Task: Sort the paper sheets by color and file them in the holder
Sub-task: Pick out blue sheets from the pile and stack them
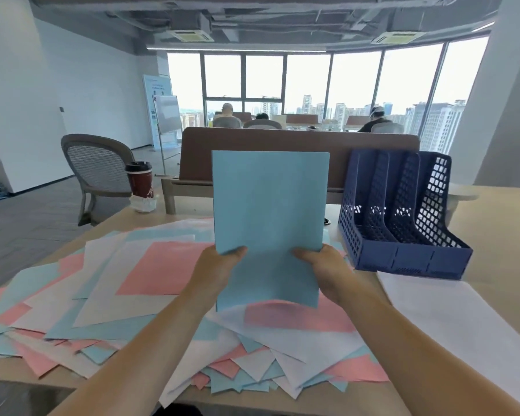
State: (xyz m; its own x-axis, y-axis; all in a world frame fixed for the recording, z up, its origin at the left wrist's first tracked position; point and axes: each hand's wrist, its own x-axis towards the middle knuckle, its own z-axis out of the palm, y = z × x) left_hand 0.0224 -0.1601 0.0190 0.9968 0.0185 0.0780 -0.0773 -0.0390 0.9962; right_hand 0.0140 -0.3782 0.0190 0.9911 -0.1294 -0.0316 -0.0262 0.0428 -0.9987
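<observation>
Blue sheets (270, 211) stand upright at frame centre, the left hand (219, 267) and right hand (320, 265) each pinching a lower edge. Below them a mixed pile (108, 295) of pink, white and blue covers the desk (499, 223). At right, the holder (403, 211) looks empty, so filing seems barely begun.

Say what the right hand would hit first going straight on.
The right hand grips the blue sheets; beyond them, probably the brown divider, passing left of the holder. Depth unclear.
</observation>
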